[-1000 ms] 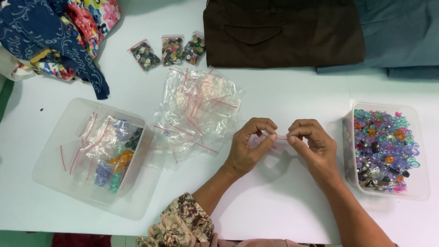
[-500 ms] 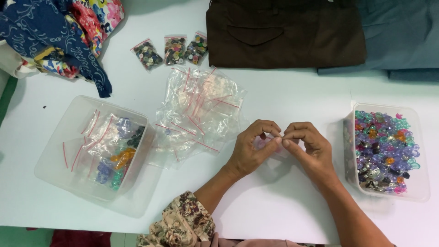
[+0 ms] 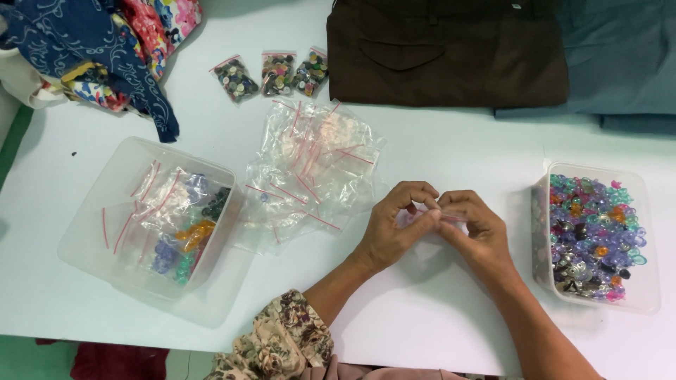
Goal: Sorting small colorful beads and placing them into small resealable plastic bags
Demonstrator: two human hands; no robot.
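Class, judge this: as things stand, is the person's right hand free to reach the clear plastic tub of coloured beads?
Probably yes: the tub sits open beside the right hand, bare white table between them, though both hands pinch a small clear bag.

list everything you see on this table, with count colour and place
small clear bag: one, clear, pinched between both hands, mostly hidden
pile of empty zip bags: count unclear, clear with red strips, table centre
filled button bags: three, clear with mixed dark buttons, top centre
left tub: one, clear plastic, holds zip bags and coloured beads, left
right tub: one, clear plastic, full of purple and mixed beads, right edge
brown garment: one, folded, top
blue-grey garment: one, top right
patterned fabrics: heap, blue and multicolour, top left
table: one, white
left hand: on the bag
right hand: on the bag
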